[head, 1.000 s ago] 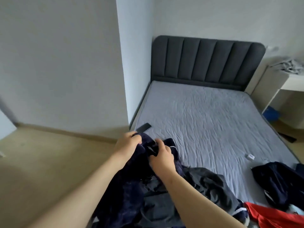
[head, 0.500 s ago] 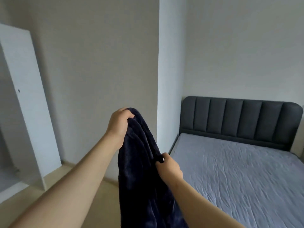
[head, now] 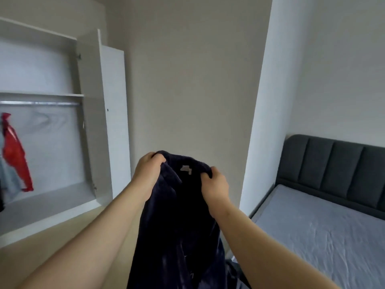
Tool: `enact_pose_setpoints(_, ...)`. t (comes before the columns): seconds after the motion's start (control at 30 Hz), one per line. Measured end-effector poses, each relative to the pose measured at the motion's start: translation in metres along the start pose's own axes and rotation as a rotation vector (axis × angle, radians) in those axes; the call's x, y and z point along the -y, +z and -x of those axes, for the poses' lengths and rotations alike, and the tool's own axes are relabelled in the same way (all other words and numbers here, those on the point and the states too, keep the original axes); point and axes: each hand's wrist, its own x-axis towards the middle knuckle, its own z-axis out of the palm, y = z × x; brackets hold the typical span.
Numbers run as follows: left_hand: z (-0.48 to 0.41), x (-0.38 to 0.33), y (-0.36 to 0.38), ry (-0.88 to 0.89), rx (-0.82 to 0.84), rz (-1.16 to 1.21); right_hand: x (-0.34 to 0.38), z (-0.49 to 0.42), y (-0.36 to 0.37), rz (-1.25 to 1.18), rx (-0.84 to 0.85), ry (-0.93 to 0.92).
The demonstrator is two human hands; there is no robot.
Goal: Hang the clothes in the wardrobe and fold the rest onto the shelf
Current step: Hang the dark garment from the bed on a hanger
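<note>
- The left hand [head: 149,170] grips one top corner of the dark navy garment [head: 179,226], fingers curled over the fabric
- The right hand [head: 215,186], which half a second ago pinched the edge lower down, now clutches the other top corner, almost level with the left
- A pale label [head: 186,169] now shows at the neckline between the hands; the garment hangs down in front of the person, off the bed [head: 323,236]
- The view has swung left: the open wardrobe [head: 91,122] now shows its shelf [head: 41,94], rail [head: 39,103] and a hanging red garment [head: 14,151], while the bed has slid to the right edge
</note>
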Motion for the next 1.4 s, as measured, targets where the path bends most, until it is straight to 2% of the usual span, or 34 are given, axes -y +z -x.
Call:
enact_pose_setpoints(0.1, -0.004, 0.006, -0.037, -0.006, -0.096, -0.017, 0.016, 0.004, 0.034, -0.045, 0.051, -0.036)
enact_pose_setpoints(0.3, -0.02, 0.026, -0.112, -0.05, -0.185, -0.078, 0.044, 0.0, 0.109, -0.086, 0.159, -0.079)
enact_pose_setpoints(0.7, -0.106, 0.036, -0.29, -0.008, -0.359, -0.141, 0.107, -0.024, 0.314, -0.21, 0.261, -0.161)
enact_pose_setpoints(0.93, -0.149, 0.068, -0.368, -0.057, -0.405, -0.168, 0.1, -0.038, 0.413, -0.157, 0.353, -0.11)
enact_pose_setpoints(1.13, -0.191, 0.098, -0.419, -0.129, -0.487, -0.205, 0.09, -0.063, 0.49, -0.166, 0.505, -0.068)
enact_pose_setpoints(1.4, -0.305, 0.12, -0.462, -0.132, -0.578, -0.213, 0.082, -0.156, 0.591, -0.131, 0.641, -0.126)
